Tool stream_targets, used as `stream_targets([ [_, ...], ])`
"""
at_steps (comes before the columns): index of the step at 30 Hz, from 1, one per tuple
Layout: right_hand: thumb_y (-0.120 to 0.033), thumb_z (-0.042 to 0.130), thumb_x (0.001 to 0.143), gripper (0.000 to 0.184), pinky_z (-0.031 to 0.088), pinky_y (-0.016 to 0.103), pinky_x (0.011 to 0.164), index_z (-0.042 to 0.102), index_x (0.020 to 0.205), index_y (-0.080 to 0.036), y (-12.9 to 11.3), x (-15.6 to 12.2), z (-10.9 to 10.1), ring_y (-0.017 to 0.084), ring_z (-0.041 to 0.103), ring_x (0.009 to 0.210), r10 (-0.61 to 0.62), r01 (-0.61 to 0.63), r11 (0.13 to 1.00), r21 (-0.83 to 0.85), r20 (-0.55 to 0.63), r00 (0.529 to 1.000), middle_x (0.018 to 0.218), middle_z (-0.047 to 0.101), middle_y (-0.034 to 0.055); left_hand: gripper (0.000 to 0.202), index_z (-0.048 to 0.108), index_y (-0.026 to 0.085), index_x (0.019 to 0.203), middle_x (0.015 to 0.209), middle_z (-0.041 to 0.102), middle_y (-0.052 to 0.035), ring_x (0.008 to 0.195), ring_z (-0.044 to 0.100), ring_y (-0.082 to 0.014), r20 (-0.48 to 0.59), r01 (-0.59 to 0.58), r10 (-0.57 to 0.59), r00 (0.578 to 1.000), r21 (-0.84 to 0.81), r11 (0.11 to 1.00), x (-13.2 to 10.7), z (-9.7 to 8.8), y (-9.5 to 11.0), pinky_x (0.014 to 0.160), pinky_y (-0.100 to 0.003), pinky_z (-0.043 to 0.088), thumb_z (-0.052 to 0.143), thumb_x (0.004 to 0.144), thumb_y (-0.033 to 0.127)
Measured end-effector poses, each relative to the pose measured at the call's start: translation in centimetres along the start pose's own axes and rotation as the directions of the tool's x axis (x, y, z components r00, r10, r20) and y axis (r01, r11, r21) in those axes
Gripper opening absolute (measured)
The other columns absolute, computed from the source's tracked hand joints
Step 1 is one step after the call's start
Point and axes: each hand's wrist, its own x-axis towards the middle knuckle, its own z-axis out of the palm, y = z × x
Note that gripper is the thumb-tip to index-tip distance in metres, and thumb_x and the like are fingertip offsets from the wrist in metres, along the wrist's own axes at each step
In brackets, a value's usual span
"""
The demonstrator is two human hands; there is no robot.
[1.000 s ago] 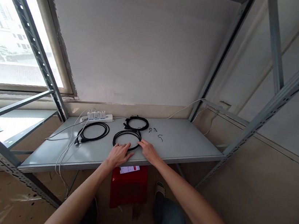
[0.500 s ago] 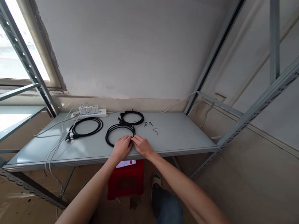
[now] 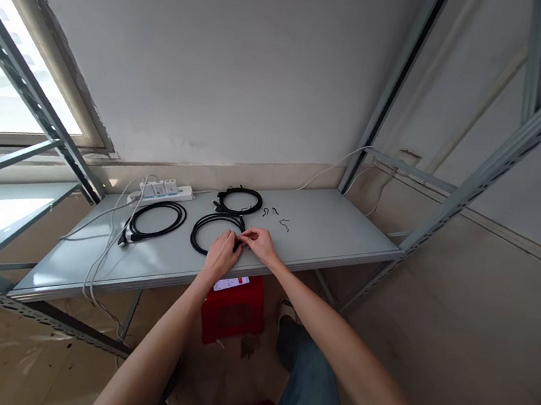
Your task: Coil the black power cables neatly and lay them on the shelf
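Note:
Three coiled black cables lie on a grey metal shelf (image 3: 326, 236). My left hand (image 3: 221, 256) and my right hand (image 3: 258, 242) meet at the right side of the middle coil (image 3: 207, 229). Both hands are closed in a pinch on that coil where its strands bunch together. A second coil (image 3: 156, 220) lies to the left with a plug at its near end. The third coil (image 3: 238, 201) sits further back, near the wall. Several small black twist ties (image 3: 276, 216) lie just right of it.
A white power strip (image 3: 162, 191) with white cords trailing off the shelf's front edge sits at the back left. A red plastic stool (image 3: 233, 310) stands under the shelf by my leg. Shelf uprights rise at both ends, and a window is on the left.
My hands have come together from either side of the middle coil onto its right edge and closed on it. The camera has shifted a little, so the shelf sits higher in view.

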Motion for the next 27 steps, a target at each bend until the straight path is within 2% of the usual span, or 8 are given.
stream_targets([
  [3, -0.042, 0.076, 0.075, 0.025, 0.051, 0.029, 0.058, 0.07, 0.075, -0.018, 0.01, -0.2, 0.2, 0.018, 0.063, 0.062, -0.005, -0.003, 0.997, -0.079, -0.094, 0.996, 0.068, 0.069, 0.0037, 0.012, 0.053, 0.021, 0.098, 0.102, 0.062, -0.0075, 0.097, 0.061, -0.0239, 0.008, -0.01, 0.01, 1.0, 0.002, 1.0, -0.15, 0.08, 0.0, 0.082, -0.035, 0.043, 0.047, 0.101, 0.03],
  [6, -0.038, 0.073, 0.079, 0.02, 0.051, 0.03, 0.066, 0.069, 0.073, -0.02, -0.32, -0.58, 0.53, 0.018, 0.063, 0.065, -0.108, 0.068, 0.965, -0.252, -0.15, 0.983, 0.069, 0.07, 0.0031, 0.013, 0.054, 0.02, 0.102, 0.105, 0.063, -0.0081, 0.097, 0.062, -0.0244, 0.019, -0.018, 0.018, 1.0, 0.028, 0.999, -0.38, 0.0, 0.17, 0.083, -0.036, 0.042, 0.043, 0.102, 0.027],
  [8, -0.032, 0.07, 0.08, 0.014, 0.05, 0.03, 0.07, 0.067, 0.073, -0.02, -0.54, -0.75, 0.67, 0.017, 0.063, 0.067, -0.152, 0.098, 0.941, -0.322, -0.145, 0.978, 0.072, 0.07, 0.0028, 0.016, 0.054, 0.02, 0.105, 0.107, 0.064, -0.0089, 0.099, 0.063, -0.0248, 0.027, -0.031, 0.029, 0.999, 0.054, 0.998, -0.53, -0.13, 0.33, 0.083, -0.036, 0.042, 0.04, 0.103, 0.026],
  [11, -0.026, 0.064, 0.081, 0.007, 0.049, 0.029, 0.071, 0.066, 0.08, -0.02, -0.62, -0.67, 0.69, 0.016, 0.062, 0.069, -0.144, 0.113, 0.952, -0.285, -0.09, 0.985, 0.074, 0.069, 0.0015, 0.021, 0.055, 0.02, 0.109, 0.11, 0.064, -0.0099, 0.103, 0.062, -0.0259, 0.036, -0.052, 0.05, 0.998, 0.081, 0.995, -0.67, -0.32, 0.51, 0.084, -0.036, 0.041, 0.036, 0.104, 0.026],
  [14, -0.025, 0.059, 0.084, 0.009, 0.048, 0.028, 0.072, 0.065, 0.087, -0.02, -0.51, -0.36, 0.48, 0.015, 0.061, 0.072, -0.143, 0.133, 0.967, -0.217, -0.03, 0.989, 0.077, 0.067, 0.0004, 0.026, 0.056, 0.021, 0.117, 0.11, 0.063, -0.0098, 0.106, 0.062, -0.0263, 0.041, -0.071, 0.068, 0.997, 0.072, 0.995, -0.69, -0.39, 0.54, 0.085, -0.036, 0.041, 0.033, 0.104, 0.026],
  [17, -0.025, 0.056, 0.085, 0.011, 0.047, 0.028, 0.072, 0.065, 0.085, -0.02, -0.41, -0.14, 0.18, 0.015, 0.059, 0.073, -0.147, 0.144, 0.964, -0.224, 0.005, 0.989, 0.077, 0.067, 0.0002, 0.029, 0.056, 0.023, 0.121, 0.11, 0.063, -0.0096, 0.106, 0.062, -0.0261, 0.055, -0.072, 0.069, 0.996, 0.054, 0.996, -0.59, -0.36, 0.53, 0.088, -0.037, 0.041, 0.032, 0.105, 0.026],
  [22, -0.029, 0.06, 0.085, 0.012, 0.047, 0.029, 0.076, 0.065, 0.078, -0.02, -0.31, -0.09, -0.16, 0.016, 0.059, 0.078, -0.174, 0.167, 0.951, -0.261, -0.005, 0.985, 0.081, 0.067, 0.0015, 0.026, 0.056, 0.021, 0.115, 0.111, 0.064, -0.0107, 0.108, 0.061, -0.0261, 0.067, -0.059, 0.055, 0.996, 0.063, 0.996, -0.35, -0.25, 0.61, 0.09, -0.037, 0.04, 0.034, 0.104, 0.028],
  [27, -0.033, 0.062, 0.084, 0.013, 0.048, 0.029, 0.073, 0.065, 0.084, -0.02, -0.4, -0.17, -0.04, 0.016, 0.06, 0.076, -0.135, 0.132, 0.977, -0.168, -0.008, 0.991, 0.079, 0.066, 0.0012, 0.023, 0.054, 0.02, 0.111, 0.109, 0.065, -0.0101, 0.108, 0.061, -0.026, 0.055, -0.06, 0.056, 0.997, 0.074, 0.995, -0.37, -0.24, 0.64, 0.089, -0.037, 0.04, 0.034, 0.105, 0.027],
])
